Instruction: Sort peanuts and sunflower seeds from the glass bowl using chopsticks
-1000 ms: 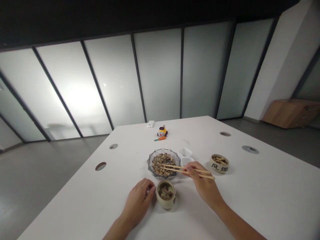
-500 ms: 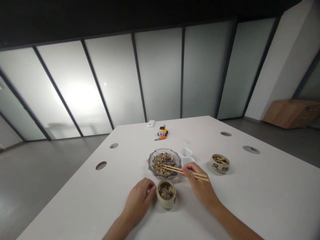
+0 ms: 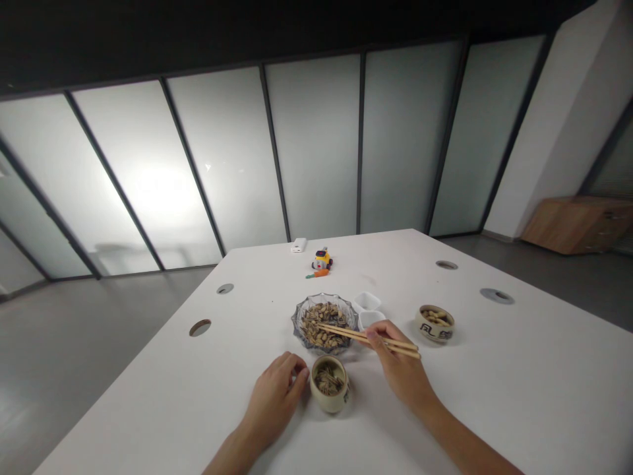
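Observation:
My right hand (image 3: 399,359) is closed around a pair of wooden chopsticks (image 3: 346,332). Their tips reach among the seeds (image 3: 324,315), which look like sunflower seeds mixed with paler ones, in a scalloped clear glass bowl (image 3: 299,328). Closer to me, a small beige cup (image 3: 328,401) with dark lettering contains striped sunflower seeds (image 3: 328,380). My left hand (image 3: 277,394) rests on the table just left of this cup, fingers curled together and holding nothing visible. Whether its fingertips touch the cup, I cannot tell.
Two white plastic containers (image 3: 368,301) sit behind my right hand. A lettered beige bowl (image 3: 429,330) holding what look like peanuts stands right. Farther back on the white table (image 3: 237,316) are a toy carrot (image 3: 321,272), a yellow toy vehicle (image 3: 322,260) and a white box-shaped device (image 3: 299,245).
My right hand has shifted slightly right, and the chopstick tips have drawn slightly together among the seeds. My left hand and the cup have stayed put.

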A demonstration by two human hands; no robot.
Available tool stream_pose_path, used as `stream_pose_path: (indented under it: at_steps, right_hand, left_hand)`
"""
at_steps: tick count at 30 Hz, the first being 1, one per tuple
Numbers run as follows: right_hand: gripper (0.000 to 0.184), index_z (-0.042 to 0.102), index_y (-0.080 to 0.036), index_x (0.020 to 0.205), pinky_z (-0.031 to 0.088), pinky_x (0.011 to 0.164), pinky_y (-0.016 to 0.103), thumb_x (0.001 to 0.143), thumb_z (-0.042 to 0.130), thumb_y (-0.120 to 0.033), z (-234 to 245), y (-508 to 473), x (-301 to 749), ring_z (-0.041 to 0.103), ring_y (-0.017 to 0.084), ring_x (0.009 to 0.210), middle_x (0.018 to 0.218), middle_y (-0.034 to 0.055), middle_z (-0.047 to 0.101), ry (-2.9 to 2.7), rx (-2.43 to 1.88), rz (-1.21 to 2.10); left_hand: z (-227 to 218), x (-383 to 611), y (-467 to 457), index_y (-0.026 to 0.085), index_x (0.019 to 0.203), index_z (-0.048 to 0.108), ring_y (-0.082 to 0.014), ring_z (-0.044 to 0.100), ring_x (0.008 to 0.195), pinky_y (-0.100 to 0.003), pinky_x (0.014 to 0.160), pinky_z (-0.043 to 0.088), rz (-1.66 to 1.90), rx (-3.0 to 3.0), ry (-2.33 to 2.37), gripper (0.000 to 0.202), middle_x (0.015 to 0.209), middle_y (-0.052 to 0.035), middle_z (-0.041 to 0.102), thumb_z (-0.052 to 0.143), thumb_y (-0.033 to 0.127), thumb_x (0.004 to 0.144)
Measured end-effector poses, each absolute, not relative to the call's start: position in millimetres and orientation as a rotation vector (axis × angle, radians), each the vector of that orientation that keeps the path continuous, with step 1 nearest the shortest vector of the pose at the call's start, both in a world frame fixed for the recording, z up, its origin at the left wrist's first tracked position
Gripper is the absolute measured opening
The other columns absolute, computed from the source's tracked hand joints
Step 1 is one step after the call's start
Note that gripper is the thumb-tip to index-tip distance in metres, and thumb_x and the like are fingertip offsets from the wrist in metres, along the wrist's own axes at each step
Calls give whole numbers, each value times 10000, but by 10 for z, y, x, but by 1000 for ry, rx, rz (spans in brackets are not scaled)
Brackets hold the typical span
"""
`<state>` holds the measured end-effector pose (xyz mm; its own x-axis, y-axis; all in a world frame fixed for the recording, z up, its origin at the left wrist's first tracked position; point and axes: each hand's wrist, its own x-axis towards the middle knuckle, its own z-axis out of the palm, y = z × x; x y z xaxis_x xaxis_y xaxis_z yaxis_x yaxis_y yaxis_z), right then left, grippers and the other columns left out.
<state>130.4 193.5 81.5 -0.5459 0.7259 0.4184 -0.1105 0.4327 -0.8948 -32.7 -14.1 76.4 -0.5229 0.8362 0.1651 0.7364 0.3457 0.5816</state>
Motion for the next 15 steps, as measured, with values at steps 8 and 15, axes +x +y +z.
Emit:
stream_pose_path:
  at_steps: [8, 15]
  right_hand:
    - [472, 687, -244, 830, 662, 859, 459, 897, 707, -712, 810, 2000, 1291, 801, 319, 846, 845, 70, 784, -1640, -502, 1451]
    - [463, 697, -226, 709, 685, 917, 485, 789, 860, -651, 1116, 2334, 1493, 753, 242, 851, 779, 2, 690, -1431, -416, 1674]
  left_hand:
    - [766, -319, -143, 243, 959, 667, -238, 667, 888, -308, 783, 450, 920, 1430, 2434, 229, 976, -49, 736, 471, 327, 1044]
    - [764, -328, -136, 242, 972, 664, -241, 661, 905, -313, 799, 445, 929, 1430, 2416, 239, 992, -52, 734, 458, 339, 1045]
